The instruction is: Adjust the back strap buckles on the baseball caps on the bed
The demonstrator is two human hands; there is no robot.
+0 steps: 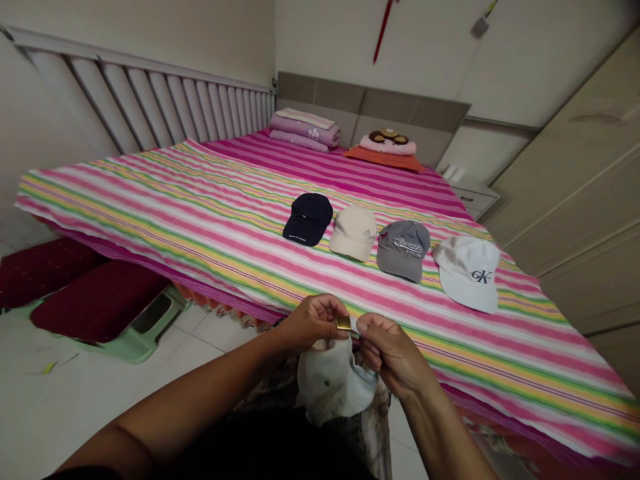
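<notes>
A pale baseball cap (330, 387) hangs down over my lap, its back strap held up between my two hands. My left hand (316, 323) is closed, pinching the gold-coloured buckle (344, 323) on the strap. With fingers closed, my right hand (387, 347) grips the strap just right of the buckle. Beyond my hands, on the striped sheet (240, 250), lie a navy cap (309, 217), a beige cap (354, 232), a grey cap (404, 248) with lettering, and a white cap (467, 270) marked with dark letters.
Folded purple bedding (304, 130) and an orange pillow (385, 159) sit near the headboard (335, 99). Dark red cushioned stools (103, 297) stand at the bed's left. A white nightstand (473, 199) and a wardrobe (575, 187) are on the right.
</notes>
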